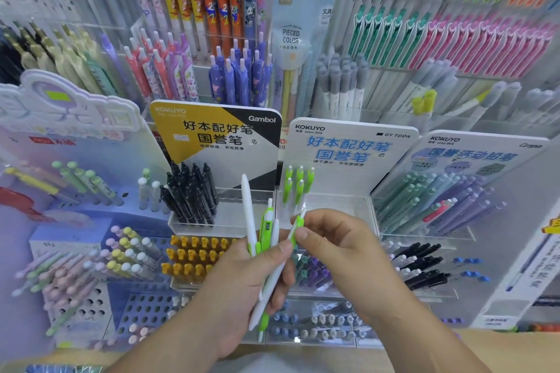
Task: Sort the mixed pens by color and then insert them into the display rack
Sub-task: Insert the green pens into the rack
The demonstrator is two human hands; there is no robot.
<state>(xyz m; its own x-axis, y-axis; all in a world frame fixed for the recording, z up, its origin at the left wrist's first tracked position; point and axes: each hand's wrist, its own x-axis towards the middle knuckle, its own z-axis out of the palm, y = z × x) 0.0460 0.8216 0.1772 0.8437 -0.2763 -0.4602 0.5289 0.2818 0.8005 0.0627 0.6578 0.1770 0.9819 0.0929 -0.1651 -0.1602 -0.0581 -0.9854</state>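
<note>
My left hand (242, 288) grips a loose bunch of white-and-green pens (267, 228), fingers curled round their lower barrels so the tops fan upward in front of the display. My right hand (333, 245) pinches a single green-topped pen (298, 222) between thumb and fingertips, at the right edge of the bunch. I judge I am drawing this one out to seat it.

The matching home looks like the clear rack (339, 206) under the white header card, where a small group of green pens (298, 183) stands at the left end. The black pens (191, 191) fill the next tray to the left, so I must not drift that way.

To do this well, I should pull the pen straight along its own length so it does not drag its neighbours out of my left hand. Then I turn it tip down, clip up like the ones standing there, and lower it just beside them. A firm squeeze of the left hand should stop the bunch from slipping.
</note>
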